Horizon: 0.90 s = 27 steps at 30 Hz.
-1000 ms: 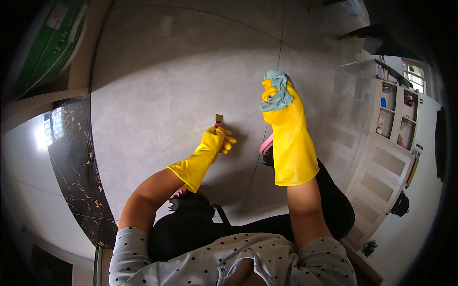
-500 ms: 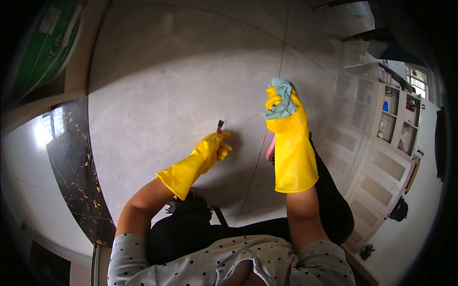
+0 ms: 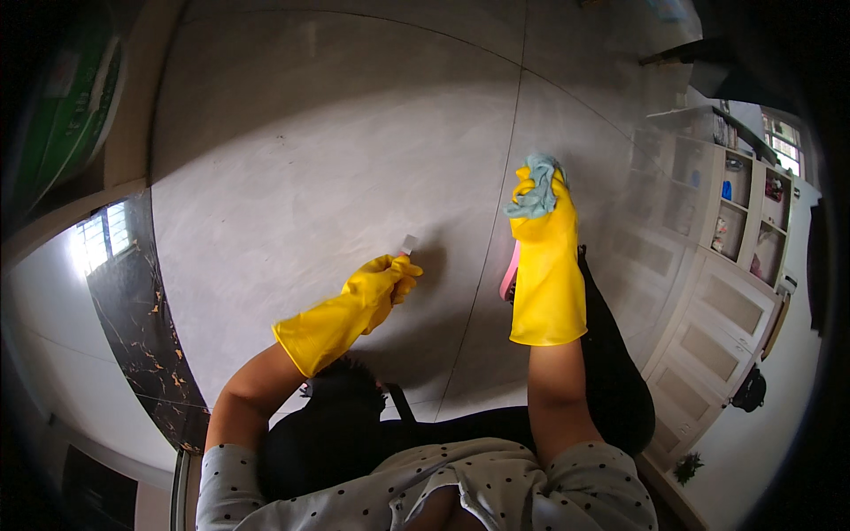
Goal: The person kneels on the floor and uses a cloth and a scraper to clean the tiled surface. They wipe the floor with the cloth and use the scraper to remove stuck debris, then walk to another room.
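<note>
Both my hands wear long yellow rubber gloves above a grey tiled floor [image 3: 328, 186]. My left hand [image 3: 381, 281] is closed around the reddish handle of a small scraper [image 3: 409, 243]. Its flat metal blade catches the light and points away from me; most of the handle is hidden in the glove. Farther right and forward, my right hand [image 3: 549, 221] grips a crumpled pale blue-green cloth [image 3: 537, 190], its folds bunched between the fingers. From this view I cannot tell whether the cloth touches the floor.
Beside my right glove shows the edge of a pink slipper [image 3: 509, 273]. A black marble-patterned strip [image 3: 146, 310] borders the floor on the left, below a green package [image 3: 66, 133]. White cabinets [image 3: 708, 305] with open shelves line the right. My dark-clad knees [image 3: 328, 420] are bent below.
The scraper's blade has turned from dark to bright as my left hand tilted and shifted slightly left and down. My right hand with the cloth appears a little farther right.
</note>
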Available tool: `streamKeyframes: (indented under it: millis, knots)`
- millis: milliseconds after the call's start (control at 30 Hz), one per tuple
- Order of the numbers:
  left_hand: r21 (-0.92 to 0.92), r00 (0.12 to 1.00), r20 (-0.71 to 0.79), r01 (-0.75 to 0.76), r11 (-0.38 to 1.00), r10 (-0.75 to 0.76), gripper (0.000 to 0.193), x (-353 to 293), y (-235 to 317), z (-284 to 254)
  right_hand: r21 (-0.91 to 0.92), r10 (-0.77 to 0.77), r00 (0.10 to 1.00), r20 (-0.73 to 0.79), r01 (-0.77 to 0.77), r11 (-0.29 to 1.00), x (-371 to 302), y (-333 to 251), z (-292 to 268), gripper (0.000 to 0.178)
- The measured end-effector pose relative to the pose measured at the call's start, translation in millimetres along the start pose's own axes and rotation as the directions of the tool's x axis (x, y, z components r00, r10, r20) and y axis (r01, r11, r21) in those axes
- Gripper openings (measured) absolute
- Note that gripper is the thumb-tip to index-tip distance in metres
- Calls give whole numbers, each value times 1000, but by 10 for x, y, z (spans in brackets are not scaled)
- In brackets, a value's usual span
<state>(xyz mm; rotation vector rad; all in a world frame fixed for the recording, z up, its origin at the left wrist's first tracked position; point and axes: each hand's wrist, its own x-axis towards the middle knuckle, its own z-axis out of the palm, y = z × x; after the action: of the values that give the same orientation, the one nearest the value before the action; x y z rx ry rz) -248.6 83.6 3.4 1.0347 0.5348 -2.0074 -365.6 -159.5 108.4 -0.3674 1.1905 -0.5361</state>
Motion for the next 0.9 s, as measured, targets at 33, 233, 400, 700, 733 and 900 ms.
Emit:
streamKeyframes:
  millis: [33,233,400,700,733,900]
  knots:
    - [-12,998,-34,-53,999,53,16,-21,-22,2,-171,-74,953,-294,23,985,-23,-2,80,15]
    - [33,994,-90,-51,998,54,13,-63,75,299,2,41,977,-212,-42,999,262,224,-476,15]
    - [11,975,-108,-196,980,196,21,183,77,444,78,26,1000,-16,-25,997,156,306,-249,17]
    - [-63,960,-238,-166,984,147,28,272,194,693,-45,-40,990,-133,34,998,333,408,-305,19]
    - [-65,957,-243,-176,982,156,28,270,188,684,-65,-76,975,-210,64,996,309,420,-231,19]
    - [-111,956,-267,-160,981,126,29,231,200,739,10,5,1000,0,-5,1000,366,459,-523,18]
